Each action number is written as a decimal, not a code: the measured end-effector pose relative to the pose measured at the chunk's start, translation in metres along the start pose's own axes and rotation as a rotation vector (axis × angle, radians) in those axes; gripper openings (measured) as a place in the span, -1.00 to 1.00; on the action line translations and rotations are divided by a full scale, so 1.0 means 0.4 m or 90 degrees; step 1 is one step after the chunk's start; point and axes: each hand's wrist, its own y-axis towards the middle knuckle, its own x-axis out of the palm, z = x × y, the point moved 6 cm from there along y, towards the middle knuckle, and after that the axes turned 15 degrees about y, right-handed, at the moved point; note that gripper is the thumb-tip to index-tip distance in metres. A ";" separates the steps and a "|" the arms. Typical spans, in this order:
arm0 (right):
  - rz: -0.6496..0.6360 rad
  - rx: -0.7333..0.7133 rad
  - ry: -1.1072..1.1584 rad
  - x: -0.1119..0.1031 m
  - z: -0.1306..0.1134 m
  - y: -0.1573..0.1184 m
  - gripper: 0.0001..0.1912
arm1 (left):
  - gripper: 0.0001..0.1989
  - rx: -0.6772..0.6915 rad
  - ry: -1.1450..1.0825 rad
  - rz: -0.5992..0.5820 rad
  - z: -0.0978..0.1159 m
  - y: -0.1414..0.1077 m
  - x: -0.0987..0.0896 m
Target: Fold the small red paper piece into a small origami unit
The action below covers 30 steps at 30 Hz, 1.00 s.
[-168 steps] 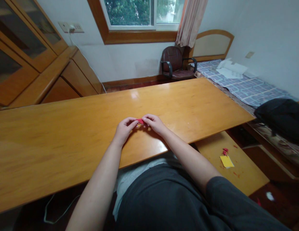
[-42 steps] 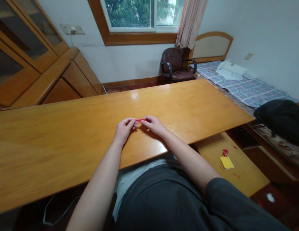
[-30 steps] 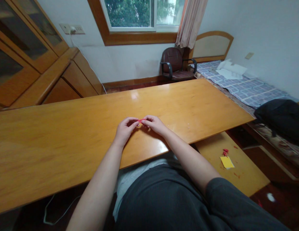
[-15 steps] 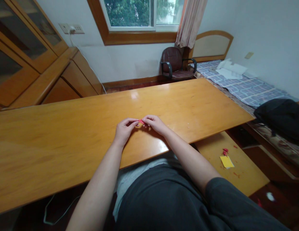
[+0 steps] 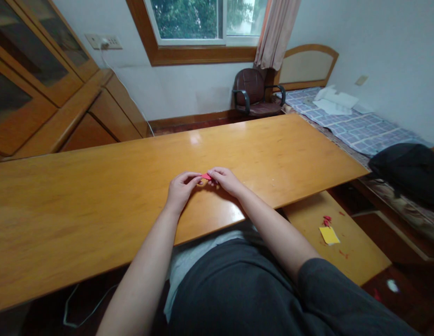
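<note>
Between my two hands is a small folded piece of red paper (image 5: 206, 176), held just above the wooden table (image 5: 133, 186). My left hand (image 5: 182, 187) pinches its left end between thumb and fingers. The right end sits in the pinch of my right hand (image 5: 223, 179), whose fingers curl underneath. Most of the paper is covered by my fingertips, so its full folded shape cannot be made out.
On a lower board (image 5: 307, 214) at the right lie a stack of yellow paper squares (image 5: 329, 235) and small red folded pieces (image 5: 327, 220). A black bag (image 5: 405, 172) rests on the bed. Beyond the table stands a brown armchair (image 5: 250, 91); a wooden cabinet (image 5: 108, 107) is at the left.
Slightly more of the red paper shows between my fingertips, and it looks flatter. Both hands stay in nearly the same place.
</note>
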 end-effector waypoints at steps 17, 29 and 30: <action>0.009 0.024 -0.025 0.001 -0.001 -0.004 -0.65 | -0.84 0.206 0.151 0.006 0.085 -0.016 -0.004; 0.008 0.010 -0.064 0.003 0.005 -0.004 -0.67 | -0.85 0.203 0.157 0.005 0.089 -0.017 0.001; 0.008 0.010 -0.071 0.003 0.005 -0.004 -0.66 | -0.85 0.201 0.162 0.006 0.088 -0.016 0.001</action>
